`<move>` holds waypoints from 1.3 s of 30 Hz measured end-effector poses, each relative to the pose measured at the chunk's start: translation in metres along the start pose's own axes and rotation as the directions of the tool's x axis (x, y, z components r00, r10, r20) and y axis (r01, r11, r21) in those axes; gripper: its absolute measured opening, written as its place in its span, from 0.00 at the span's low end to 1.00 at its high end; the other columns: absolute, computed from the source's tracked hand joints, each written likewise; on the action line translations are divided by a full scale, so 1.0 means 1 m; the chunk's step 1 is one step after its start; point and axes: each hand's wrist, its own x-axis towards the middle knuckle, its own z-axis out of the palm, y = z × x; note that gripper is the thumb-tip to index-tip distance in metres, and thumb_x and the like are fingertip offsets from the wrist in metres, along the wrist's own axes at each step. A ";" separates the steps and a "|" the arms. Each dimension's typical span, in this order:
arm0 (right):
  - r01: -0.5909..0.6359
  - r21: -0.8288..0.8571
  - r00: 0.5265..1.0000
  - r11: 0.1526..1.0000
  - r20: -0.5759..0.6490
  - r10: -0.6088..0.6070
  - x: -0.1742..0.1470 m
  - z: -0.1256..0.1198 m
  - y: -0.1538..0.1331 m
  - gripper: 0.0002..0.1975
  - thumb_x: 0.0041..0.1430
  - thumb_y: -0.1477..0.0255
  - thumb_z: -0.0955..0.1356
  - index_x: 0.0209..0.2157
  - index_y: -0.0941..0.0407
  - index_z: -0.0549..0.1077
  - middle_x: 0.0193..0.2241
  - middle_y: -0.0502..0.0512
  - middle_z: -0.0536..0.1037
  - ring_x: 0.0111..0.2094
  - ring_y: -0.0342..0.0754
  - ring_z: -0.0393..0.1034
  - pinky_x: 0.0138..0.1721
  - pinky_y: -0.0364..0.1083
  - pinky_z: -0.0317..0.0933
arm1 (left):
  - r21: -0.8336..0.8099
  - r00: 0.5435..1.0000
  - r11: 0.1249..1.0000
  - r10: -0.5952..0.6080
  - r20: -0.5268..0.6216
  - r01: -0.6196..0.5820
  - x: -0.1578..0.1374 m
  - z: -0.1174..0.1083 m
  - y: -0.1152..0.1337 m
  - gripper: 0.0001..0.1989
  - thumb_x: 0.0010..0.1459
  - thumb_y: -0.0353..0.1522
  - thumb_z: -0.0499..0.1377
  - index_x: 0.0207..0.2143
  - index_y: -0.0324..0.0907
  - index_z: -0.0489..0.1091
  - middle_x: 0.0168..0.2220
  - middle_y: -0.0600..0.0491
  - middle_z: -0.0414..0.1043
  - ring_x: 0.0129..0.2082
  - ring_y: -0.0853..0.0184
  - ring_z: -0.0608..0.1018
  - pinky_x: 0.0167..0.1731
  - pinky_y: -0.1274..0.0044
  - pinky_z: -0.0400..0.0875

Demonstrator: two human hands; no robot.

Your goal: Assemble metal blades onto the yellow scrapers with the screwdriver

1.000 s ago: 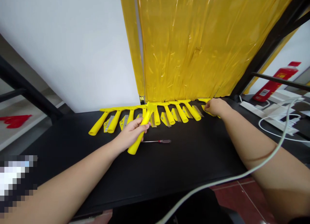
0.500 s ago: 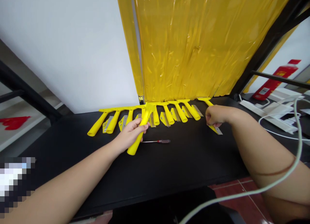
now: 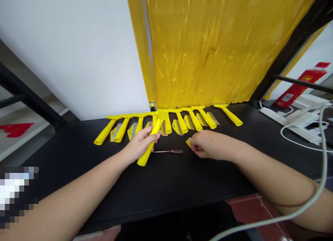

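Yellow film (image 3: 203, 53) hangs beyond the far edge of a black tabletop (image 3: 166, 185), where yellow handles (image 3: 182, 124) and bladed plates (image 3: 177, 127) lie in a row. The left hand (image 3: 139, 143) has its fingers wrapped round another handle (image 3: 145, 157) left of the screwdriver's grip (image 3: 177, 151), while the right hand (image 3: 206, 143), just right of it, has its fingers pinched on a yellow piece (image 3: 188, 142) they mostly hide.
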 end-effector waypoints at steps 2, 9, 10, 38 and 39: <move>0.115 0.039 0.992 0.993 -0.052 -0.113 0.007 0.005 -0.002 0.09 0.55 0.83 0.70 0.28 0.55 0.75 0.31 0.53 0.79 0.31 0.47 0.71 0.35 0.46 0.61 | -0.011 1.000 1.000 0.007 -0.005 -0.007 0.001 0.000 -0.001 0.14 0.60 0.41 0.63 0.41 0.41 0.73 0.30 0.58 0.67 0.24 0.72 0.72 0.24 0.78 0.70; 0.320 0.159 0.945 0.934 -0.118 -0.304 0.015 0.016 0.005 0.09 0.62 0.82 0.69 0.40 0.56 0.78 0.41 0.56 0.79 0.43 0.50 0.74 0.48 0.48 0.67 | -0.027 1.000 1.000 0.014 -0.021 -0.014 0.001 0.002 -0.001 0.15 0.59 0.42 0.64 0.41 0.41 0.74 0.30 0.57 0.66 0.24 0.72 0.71 0.23 0.79 0.69; 0.329 0.177 0.942 0.928 -0.124 -0.311 0.015 0.016 0.007 0.10 0.62 0.82 0.69 0.42 0.56 0.78 0.43 0.56 0.79 0.45 0.50 0.74 0.50 0.48 0.67 | -0.024 1.000 1.000 0.015 -0.022 -0.015 0.001 0.003 -0.001 0.15 0.59 0.42 0.64 0.40 0.41 0.74 0.30 0.57 0.66 0.24 0.72 0.71 0.23 0.79 0.69; 0.239 0.348 0.963 0.907 -0.206 -0.175 0.017 0.013 0.033 0.10 0.63 0.81 0.68 0.43 0.57 0.77 0.40 0.54 0.81 0.37 0.46 0.76 0.41 0.45 0.71 | -0.019 1.000 1.000 0.015 0.008 -0.015 0.003 0.003 -0.005 0.16 0.58 0.44 0.64 0.40 0.40 0.73 0.29 0.58 0.65 0.24 0.72 0.70 0.24 0.78 0.69; 0.255 0.293 0.955 0.922 -0.229 -0.191 0.018 0.013 0.032 0.09 0.64 0.81 0.67 0.43 0.57 0.77 0.39 0.55 0.81 0.37 0.46 0.75 0.41 0.45 0.70 | -0.018 1.000 1.000 0.014 0.008 -0.014 0.003 0.003 -0.005 0.16 0.58 0.44 0.64 0.40 0.40 0.73 0.29 0.58 0.65 0.24 0.72 0.70 0.24 0.78 0.69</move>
